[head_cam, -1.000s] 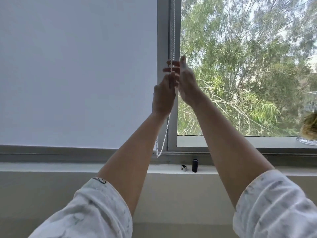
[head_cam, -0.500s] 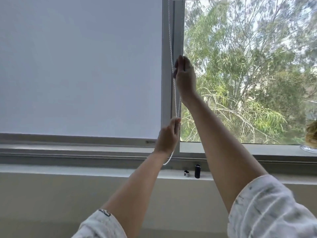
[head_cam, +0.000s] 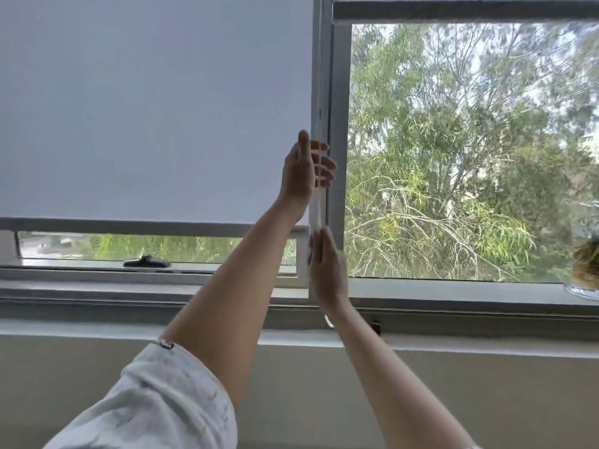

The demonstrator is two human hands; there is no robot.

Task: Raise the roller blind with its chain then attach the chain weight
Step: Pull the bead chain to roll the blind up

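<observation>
Hands have swapped: left hand (head_cam: pixel 303 170) now grips the chain (head_cam: pixel 319 202) above, right hand (head_cam: pixel 327 270) below, blind (head_cam: pixel 155 108) higher.

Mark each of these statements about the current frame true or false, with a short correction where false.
1. The left hand is higher on the chain than the right hand. True.
2. The left roller blind is fully down, covering all the glass. False: a strip of window shows below its bottom bar.
3. The window handle is visible under the left blind. True.
4. The right-hand pane is covered by a lowered blind. False: trees show through it; only a bar sits at the top.
5. Both sleeves are pulled down to the wrists. False: the left sleeve is pushed up and both forearms are bare.
</observation>
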